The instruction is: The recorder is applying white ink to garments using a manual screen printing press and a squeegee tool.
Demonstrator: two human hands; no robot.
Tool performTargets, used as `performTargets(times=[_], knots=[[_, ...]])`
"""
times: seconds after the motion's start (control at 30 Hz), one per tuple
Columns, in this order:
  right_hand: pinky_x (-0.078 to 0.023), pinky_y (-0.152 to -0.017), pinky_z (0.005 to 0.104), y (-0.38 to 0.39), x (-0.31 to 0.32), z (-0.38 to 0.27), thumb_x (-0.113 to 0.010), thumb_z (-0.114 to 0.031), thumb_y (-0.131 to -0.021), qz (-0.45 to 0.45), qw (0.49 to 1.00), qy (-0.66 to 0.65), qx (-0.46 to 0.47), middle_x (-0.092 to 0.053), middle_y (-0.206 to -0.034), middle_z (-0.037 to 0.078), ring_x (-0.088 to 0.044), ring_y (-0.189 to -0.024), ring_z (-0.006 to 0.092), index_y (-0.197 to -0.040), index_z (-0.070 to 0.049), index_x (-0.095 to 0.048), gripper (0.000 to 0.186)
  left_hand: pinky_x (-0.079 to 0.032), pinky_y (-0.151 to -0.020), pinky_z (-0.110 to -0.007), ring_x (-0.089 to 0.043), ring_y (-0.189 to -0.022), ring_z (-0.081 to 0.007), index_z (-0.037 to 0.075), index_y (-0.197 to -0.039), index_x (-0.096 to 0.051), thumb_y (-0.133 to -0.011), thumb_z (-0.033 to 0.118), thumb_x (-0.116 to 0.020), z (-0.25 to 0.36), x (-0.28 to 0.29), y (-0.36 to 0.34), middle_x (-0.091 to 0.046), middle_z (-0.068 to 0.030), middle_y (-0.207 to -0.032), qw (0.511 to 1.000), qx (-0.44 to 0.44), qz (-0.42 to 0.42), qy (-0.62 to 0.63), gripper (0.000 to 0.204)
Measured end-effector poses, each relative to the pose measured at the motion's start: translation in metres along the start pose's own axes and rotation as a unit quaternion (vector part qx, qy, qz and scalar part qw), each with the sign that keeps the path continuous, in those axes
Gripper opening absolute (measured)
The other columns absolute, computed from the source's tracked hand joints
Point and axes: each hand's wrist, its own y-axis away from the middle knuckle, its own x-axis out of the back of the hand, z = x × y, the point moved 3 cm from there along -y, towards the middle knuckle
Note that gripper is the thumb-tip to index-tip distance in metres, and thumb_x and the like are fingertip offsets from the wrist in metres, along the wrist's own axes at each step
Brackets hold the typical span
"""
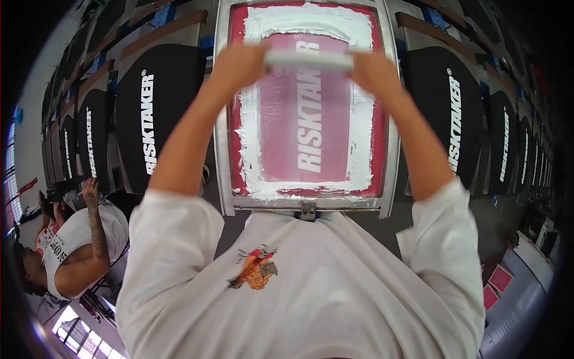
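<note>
Pale bar [310, 60] held across a screen [237, 170]

Nearest, a soft white T-shirt [299, 287]; then smooth metal frame [223, 173]. Thick, ridged white ink [361, 131] borders sheer pink mesh [278, 134]. Toward its far end, the left hand [240, 66] and right hand [375, 70] seem wrapped round the rounded bar's ends, fingers blurred: apparently an inking stroke, calling for even pressure. Farther out, matte black fabric [170, 90] covers round-ended boards.

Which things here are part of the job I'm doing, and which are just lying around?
Apparently part of the job:
pale bar, in the left grip and right grip
metal-framed screen
white paste on the screen
black panels either side, bearing matching lettering

Seemingly just around:
pink-red panels, lower right
dark object near another person, too unclear to name
</note>
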Motion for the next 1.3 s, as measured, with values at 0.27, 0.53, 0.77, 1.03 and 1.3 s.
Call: performTargets(times=[0.27, 0.53, 0.77, 1.03, 1.3], knots=[[-0.052, -0.067, 0.0365, 0.216, -0.055, -0.066, -0.061, 0.005, -0.061, 0.123, 0.976, -0.180, 0.008, -0.068, -0.084, 0.010, -0.066, -0.076, 0.0250, -0.087, -0.009, -0.067, 0.030, -0.043, -0.089, -0.046, -0.061, -0.080, -0.0262, 0.007, -0.085, -0.063, -0.053, -0.001, -0.067, 0.088, -0.054, 0.205, -0.063, -0.0094, -0.079, 0.986, -0.022, 0.070, 0.151, 0.033], [-0.052, -0.070, 0.0397, -0.048, -0.010, 0.037, -0.065, -0.019, -0.072, 0.167, 0.986, 0.020, -0.006, -0.068, -0.090, 0.010, -0.066, -0.081, 0.0283, -0.101, -0.014, -0.066, 0.030, -0.049, -0.060, -0.043, -0.065, -0.068, -0.0309, 0.012, -0.087, -0.065, -0.070, 0.013, -0.059, -0.013, -0.037, -0.068, -0.065, -0.0114, -0.073, 0.973, -0.041, 0.227, -0.012, 0.018], [-0.053, -0.075, 0.0382, 0.142, -0.030, -0.041, -0.065, -0.011, -0.072, -0.084, 0.988, -0.119, -0.055, -0.068, -0.095, 0.010, -0.066, -0.084, 0.0269, -0.100, -0.015, -0.068, 0.029, -0.049, -0.074, -0.043, -0.060, -0.081, -0.0310, 0.016, -0.103, -0.069, -0.070, 0.010, -0.064, 0.059, -0.021, 0.139, -0.064, -0.0117, -0.083, 0.997, 0.001, -0.078, 0.022, 0.034], [-0.053, -0.062, 0.0373, 0.151, -0.068, -0.033, -0.061, 0.000, -0.065, 0.152, 0.980, -0.130, 0.005, -0.067, -0.078, 0.009, -0.065, -0.070, 0.0266, -0.086, -0.010, -0.067, 0.024, -0.038, -0.061, -0.040, -0.050, -0.060, -0.0274, 0.008, -0.072, -0.056, -0.058, 0.000, -0.058, 0.070, -0.066, 0.144, -0.053, -0.0080, -0.064, 0.977, -0.053, 0.195, 0.072, 0.016], [-0.053, -0.077, 0.0404, -0.104, 0.010, 0.045, -0.070, -0.019, -0.066, 0.044, 0.999, 0.000, -0.022, -0.069, -0.089, 0.012, -0.067, -0.085, 0.0288, -0.100, -0.013, -0.068, 0.034, -0.037, -0.090, -0.056, -0.065, -0.089, -0.0276, 0.016, -0.095, -0.068, -0.069, 0.019, -0.066, -0.017, 0.001, -0.105, -0.068, -0.0086, -0.094, 0.996, 0.087, -0.008, -0.036, 0.026]])
